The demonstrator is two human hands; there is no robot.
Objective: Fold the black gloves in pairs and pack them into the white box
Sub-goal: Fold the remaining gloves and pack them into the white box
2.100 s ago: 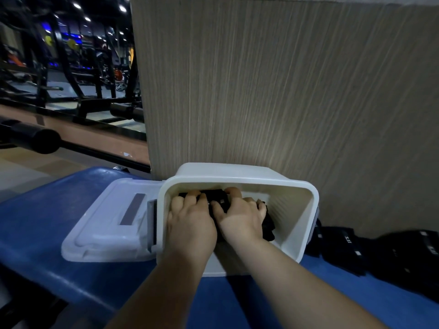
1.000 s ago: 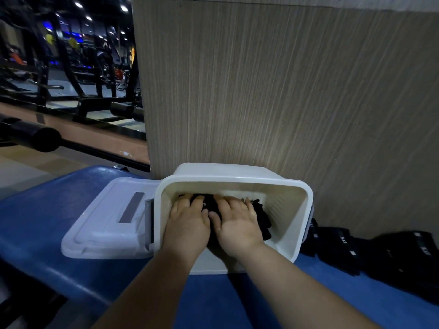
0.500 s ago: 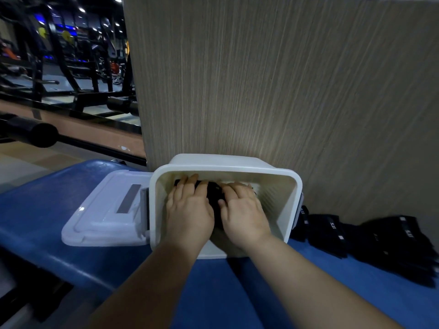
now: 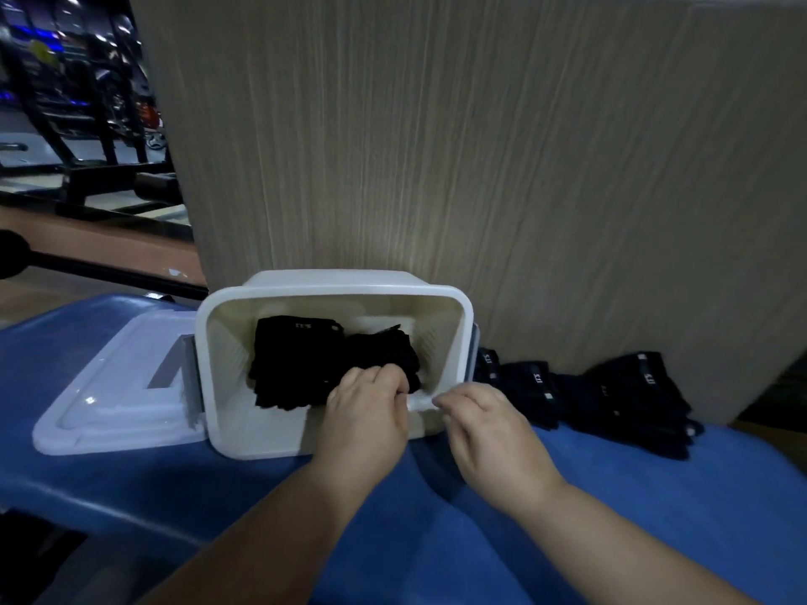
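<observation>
The white box (image 4: 332,293) stands on a blue padded bench against a wooden panel. Inside it lie two bundles of folded black gloves, one (image 4: 293,361) on the left and one (image 4: 381,348) to its right. My left hand (image 4: 364,414) hangs over the box's near rim with its fingers loosely curled, fingertips at the near edge of the right bundle, and grips nothing that I can see. My right hand (image 4: 491,427) is just outside the box by its near right corner, fingers loosely curled and empty, a little blurred.
The box's white lid (image 4: 111,388) lies flat to its left. More black gloves (image 4: 611,397) lie in a row on the blue bench (image 4: 655,499) to the right of the box, along the wooden panel (image 4: 480,168). Gym machines stand far left.
Both hands were pressing flat on the gloves inside the box. They have since lifted off and pulled back and to the right, and the right hand has left the box.
</observation>
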